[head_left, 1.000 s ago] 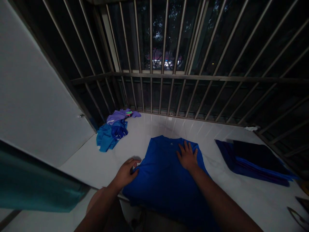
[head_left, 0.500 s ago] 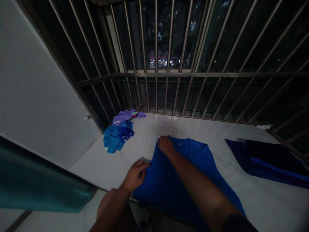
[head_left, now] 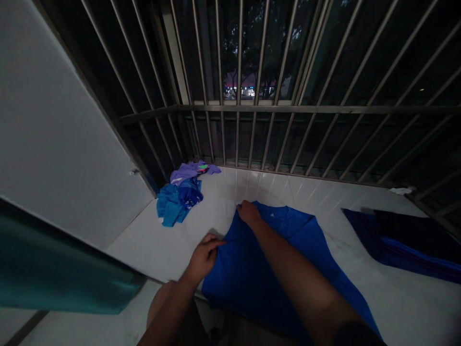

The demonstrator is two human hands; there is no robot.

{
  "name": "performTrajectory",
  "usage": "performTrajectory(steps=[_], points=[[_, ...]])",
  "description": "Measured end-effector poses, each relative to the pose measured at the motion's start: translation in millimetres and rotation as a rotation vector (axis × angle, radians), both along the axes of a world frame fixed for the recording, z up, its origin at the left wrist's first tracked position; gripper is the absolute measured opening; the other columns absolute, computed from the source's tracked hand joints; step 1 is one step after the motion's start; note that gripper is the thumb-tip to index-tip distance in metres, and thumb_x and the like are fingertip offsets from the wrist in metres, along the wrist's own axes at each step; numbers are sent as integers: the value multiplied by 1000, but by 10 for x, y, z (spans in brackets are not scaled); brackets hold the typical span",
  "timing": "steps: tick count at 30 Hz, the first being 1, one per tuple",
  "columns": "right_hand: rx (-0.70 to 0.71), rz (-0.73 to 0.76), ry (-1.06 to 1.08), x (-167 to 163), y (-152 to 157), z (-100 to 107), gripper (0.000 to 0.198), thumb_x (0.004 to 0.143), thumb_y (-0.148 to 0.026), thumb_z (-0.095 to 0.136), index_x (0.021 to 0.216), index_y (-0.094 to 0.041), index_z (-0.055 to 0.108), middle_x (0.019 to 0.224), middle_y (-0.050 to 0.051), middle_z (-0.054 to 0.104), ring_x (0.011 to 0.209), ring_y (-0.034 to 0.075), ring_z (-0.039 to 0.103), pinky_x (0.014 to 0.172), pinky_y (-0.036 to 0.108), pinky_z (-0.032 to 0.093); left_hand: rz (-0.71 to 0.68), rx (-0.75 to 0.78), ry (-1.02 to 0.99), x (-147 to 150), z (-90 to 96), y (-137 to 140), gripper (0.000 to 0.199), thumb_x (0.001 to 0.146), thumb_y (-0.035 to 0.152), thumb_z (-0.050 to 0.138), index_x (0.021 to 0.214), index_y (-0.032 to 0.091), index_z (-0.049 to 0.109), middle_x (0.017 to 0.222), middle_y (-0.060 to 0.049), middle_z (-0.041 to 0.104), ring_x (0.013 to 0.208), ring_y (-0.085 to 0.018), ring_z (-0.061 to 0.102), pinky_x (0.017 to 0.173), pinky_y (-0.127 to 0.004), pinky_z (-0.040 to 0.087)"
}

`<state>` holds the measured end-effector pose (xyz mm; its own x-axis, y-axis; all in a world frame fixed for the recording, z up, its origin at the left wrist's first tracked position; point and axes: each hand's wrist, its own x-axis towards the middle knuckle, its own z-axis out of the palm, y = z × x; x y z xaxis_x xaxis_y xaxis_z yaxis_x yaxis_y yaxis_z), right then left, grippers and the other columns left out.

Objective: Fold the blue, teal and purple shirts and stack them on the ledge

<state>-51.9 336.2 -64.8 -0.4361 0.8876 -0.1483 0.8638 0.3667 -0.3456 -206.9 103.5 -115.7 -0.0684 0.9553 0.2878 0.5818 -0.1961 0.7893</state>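
Observation:
A blue T-shirt (head_left: 288, 240) lies spread on the white ledge, its neckline toward the window and its lower end hanging over the near edge. My right hand (head_left: 248, 212) reaches across it and is closed on the shirt's far left shoulder. Lower down, my left hand (head_left: 203, 257) pinches the left edge of the same shirt between thumb and fingers. A small pale mark shows near the collar. My right forearm covers part of the shirt's middle.
Crumpled purple clothing (head_left: 189, 172) and light-blue clothing (head_left: 169, 206) lie at the ledge's far left corner. A dark folded stack of clothes (head_left: 414, 245) rests at right. Metal window bars (head_left: 237, 134) close the far side. A teal curtain (head_left: 65, 269) hangs at left.
The view has shifted slightly, so the scene sits a little further right. Both hands keep their hold on the T-shirt, with hardly any movement.

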Motion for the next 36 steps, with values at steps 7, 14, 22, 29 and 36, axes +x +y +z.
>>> performTrajectory(steps=[7, 14, 22, 29, 36], points=[[100, 55, 131, -73, -46, 57, 33, 113, -30, 56, 142, -18, 64, 135, 14, 76, 125, 24, 70, 107, 33, 49, 87, -8, 68, 53, 35, -11, 37, 88, 11, 57, 106, 24, 86, 112, -11, 69, 105, -26, 70, 99, -44, 62], [138, 356, 154, 406, -697, -24, 49, 112, -41, 59, 157, -24, 62, 168, 10, 58, 157, 28, 47, 133, 43, 32, 106, -17, 119, 72, 111, 4, 29, 104, 32, 55, 100, 24, 83, 108, -12, 72, 104, -29, 73, 97, -47, 63], [150, 155, 67, 1540, -708, 43, 48, 114, -39, 51, 157, -25, 66, 164, 8, 62, 153, 26, 54, 131, 40, 36, 110, -133, 70, -38, 63, 61, 43, 103, 52, 54, 91, 26, 86, 101, -10, 79, 100, -29, 77, 93, -42, 63], [111, -375, -138, 2767, 45, 288, 44, 109, -38, 57, 140, -11, 72, 133, 24, 78, 123, 35, 75, 102, 41, 55, 316, -444, 168, -158, 357, 996, 37, 99, 49, 56, 95, 22, 80, 93, -4, 84, 95, -26, 79, 85, -33, 58], [36, -424, -109, 2996, 360, 78, 46, 104, -52, 69, 131, -15, 77, 126, 18, 82, 119, 30, 77, 94, 33, 55, 284, -484, 253, 29, 470, 2047, 27, 67, 40, 90, 76, 25, 69, 85, -5, 81, 106, -33, 78, 89, -34, 56]])
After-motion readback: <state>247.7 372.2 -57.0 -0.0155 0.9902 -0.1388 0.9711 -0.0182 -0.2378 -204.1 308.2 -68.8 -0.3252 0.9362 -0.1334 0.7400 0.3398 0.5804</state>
